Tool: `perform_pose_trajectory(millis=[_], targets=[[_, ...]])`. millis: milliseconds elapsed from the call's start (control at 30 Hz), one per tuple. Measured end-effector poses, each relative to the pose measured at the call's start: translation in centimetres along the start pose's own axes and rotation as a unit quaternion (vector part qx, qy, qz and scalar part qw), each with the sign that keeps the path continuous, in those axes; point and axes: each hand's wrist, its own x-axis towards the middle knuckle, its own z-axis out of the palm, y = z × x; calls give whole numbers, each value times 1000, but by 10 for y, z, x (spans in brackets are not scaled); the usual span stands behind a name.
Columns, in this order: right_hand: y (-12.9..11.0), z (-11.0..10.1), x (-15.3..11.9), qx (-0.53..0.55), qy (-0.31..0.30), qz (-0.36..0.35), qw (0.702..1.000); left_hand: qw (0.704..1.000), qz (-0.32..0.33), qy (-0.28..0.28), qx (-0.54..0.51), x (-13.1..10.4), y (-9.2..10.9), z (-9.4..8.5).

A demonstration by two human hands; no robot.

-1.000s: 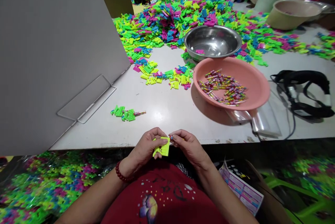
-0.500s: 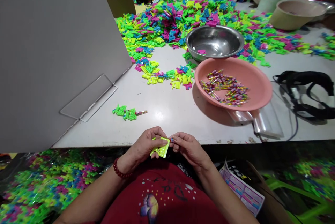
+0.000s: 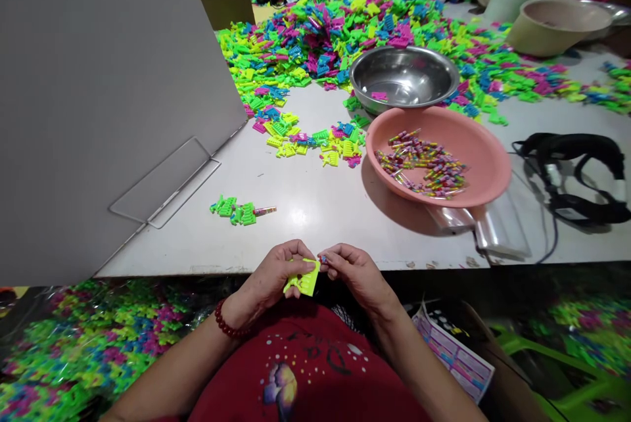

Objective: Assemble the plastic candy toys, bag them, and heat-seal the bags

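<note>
My left hand (image 3: 276, 274) pinches a flat yellow plastic toy piece (image 3: 306, 282) with ridges, just off the table's front edge. Close beside its upper right corner, my right hand (image 3: 352, 272) grips a small tube with a coloured wrapper (image 3: 323, 259); the fingers cover most of it, and I cannot tell whether its end touches the piece. On the table to the left lie green plastic pieces (image 3: 235, 210), with a clear tube of coloured beads (image 3: 266, 210) sticking out at their right end.
A pink basin (image 3: 493, 172) holds many small coloured tubes. Behind it stands a steel bowl (image 3: 404, 57) with a pink piece inside. A heap of bright plastic pieces (image 3: 315, 34) spreads across the back. A grey panel (image 3: 108, 93) rises at left; black straps (image 3: 582, 172) lie at right.
Both hands stay almost in place, still on the yellow piece and the small tube. The right fingers have shifted very slightly; the whole view has moved a little.
</note>
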Motion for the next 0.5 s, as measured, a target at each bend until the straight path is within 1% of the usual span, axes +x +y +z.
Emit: perform_pose_trajectory(millis=[300, 500], targets=[[-7, 1, -3, -80, 10, -36, 996, 1000, 4, 2, 0, -1, 3, 2], [-4, 0, -2, -99, 4, -44, 994, 1000, 8, 2, -2, -3, 3, 6]])
